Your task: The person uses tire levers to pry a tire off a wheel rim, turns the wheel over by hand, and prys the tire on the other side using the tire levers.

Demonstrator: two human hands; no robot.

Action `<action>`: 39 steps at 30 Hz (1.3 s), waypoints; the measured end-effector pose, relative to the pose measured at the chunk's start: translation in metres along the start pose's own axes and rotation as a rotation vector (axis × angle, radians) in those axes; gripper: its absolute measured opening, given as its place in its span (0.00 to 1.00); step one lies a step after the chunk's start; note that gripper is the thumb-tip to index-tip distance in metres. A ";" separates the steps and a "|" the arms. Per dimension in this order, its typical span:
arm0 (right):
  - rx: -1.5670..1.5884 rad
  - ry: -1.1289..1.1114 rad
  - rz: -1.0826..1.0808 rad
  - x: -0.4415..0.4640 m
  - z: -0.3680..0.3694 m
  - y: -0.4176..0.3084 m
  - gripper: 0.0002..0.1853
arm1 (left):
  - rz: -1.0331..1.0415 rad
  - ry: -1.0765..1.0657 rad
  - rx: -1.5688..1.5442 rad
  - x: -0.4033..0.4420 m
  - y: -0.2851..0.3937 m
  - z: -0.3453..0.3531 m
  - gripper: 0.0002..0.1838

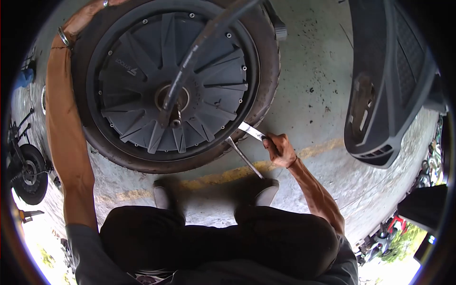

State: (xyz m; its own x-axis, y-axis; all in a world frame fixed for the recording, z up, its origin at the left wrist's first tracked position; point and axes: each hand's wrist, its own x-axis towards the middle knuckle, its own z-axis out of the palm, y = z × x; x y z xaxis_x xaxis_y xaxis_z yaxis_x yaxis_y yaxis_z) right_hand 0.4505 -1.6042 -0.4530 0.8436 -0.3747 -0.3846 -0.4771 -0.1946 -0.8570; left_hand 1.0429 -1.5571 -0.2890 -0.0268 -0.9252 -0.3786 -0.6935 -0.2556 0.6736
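Observation:
A motor wheel with a black tyre and a finned dark hub takes up the upper middle of the head view. My right hand is closed around a flat, shiny tyre lever, whose far end meets the rim at the wheel's lower right. A second, thinner tyre lever sticks out between rim and tyre just left of that hand, untouched. My left hand lies along the tyre's upper left edge, a ringed finger stretched out; its other fingers are cut off by the frame.
A dark bar crosses above the hub towards the axle. Black bodywork stands at the right. My shoes are on the floor below the wheel, near a yellow line. Another wheel shows at far left.

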 end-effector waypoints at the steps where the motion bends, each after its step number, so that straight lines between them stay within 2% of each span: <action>1: -0.023 0.040 -0.055 0.002 0.001 -0.004 0.07 | -0.004 0.007 -0.011 0.002 0.000 0.000 0.36; 5: -0.047 0.047 -0.044 0.000 0.005 0.004 0.06 | -0.026 0.061 -0.018 -0.002 0.010 -0.001 0.37; 8: -0.095 -0.002 0.141 -0.003 -0.001 -0.027 0.08 | -0.059 0.105 -0.053 0.000 0.030 0.014 0.37; 9: -0.103 0.014 0.257 -0.007 0.000 -0.045 0.12 | -0.078 0.117 -0.075 0.003 0.038 0.021 0.38; 12: -0.299 0.128 0.348 -0.020 0.017 -0.084 0.15 | -0.114 0.165 -0.097 0.002 0.073 0.036 0.39; 15: -0.440 0.011 0.607 0.000 0.008 -0.120 0.17 | -0.125 0.281 0.027 -0.017 0.093 0.037 0.37; 17: -0.420 -0.054 0.775 -0.001 0.008 -0.143 0.21 | -0.122 0.252 0.043 -0.015 0.090 0.043 0.36; 18: -0.478 -0.070 0.777 -0.002 0.004 -0.145 0.24 | -0.120 0.250 0.042 -0.014 0.087 0.041 0.36; 20: -0.466 -0.192 0.918 0.021 -0.007 -0.209 0.26 | -0.121 0.227 0.023 -0.007 0.080 0.040 0.36; 21: -0.468 -0.237 0.970 0.014 -0.010 -0.209 0.27 | -0.121 0.206 0.019 -0.001 0.078 0.040 0.36; 22: -0.507 -0.266 0.960 0.022 -0.022 -0.210 0.27 | -0.118 0.217 0.031 -0.004 0.075 0.038 0.36; 23: -0.628 -0.238 0.758 0.013 -0.023 -0.188 0.27 | -0.103 0.230 0.044 -0.009 0.072 0.037 0.36; 24: -0.605 -0.197 0.755 0.001 -0.020 -0.176 0.27 | -0.096 0.229 0.036 -0.010 0.064 0.035 0.35; 29: -0.409 0.151 0.458 -0.034 -0.016 -0.102 0.22 | -0.094 0.198 0.030 -0.009 0.046 0.033 0.35; 32: -0.497 0.180 0.393 -0.022 -0.020 -0.102 0.21 | -0.065 0.174 0.007 0.001 0.023 0.023 0.34; 36: -0.455 0.154 0.253 -0.015 -0.027 -0.075 0.18 | -0.030 0.145 -0.005 0.010 -0.007 0.017 0.34; 39: -0.456 0.098 -0.022 0.001 -0.038 -0.048 0.11 | -0.032 0.121 0.037 0.017 -0.022 0.014 0.34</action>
State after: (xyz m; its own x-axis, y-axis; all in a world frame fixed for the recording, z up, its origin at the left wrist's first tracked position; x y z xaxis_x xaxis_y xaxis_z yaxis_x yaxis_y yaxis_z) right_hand 0.4646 -1.6292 -0.3991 0.8380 -0.4457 -0.3147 -0.5373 -0.5740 -0.6179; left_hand 1.0475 -1.5628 -0.3192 0.0812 -0.9443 -0.3190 -0.7188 -0.2772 0.6376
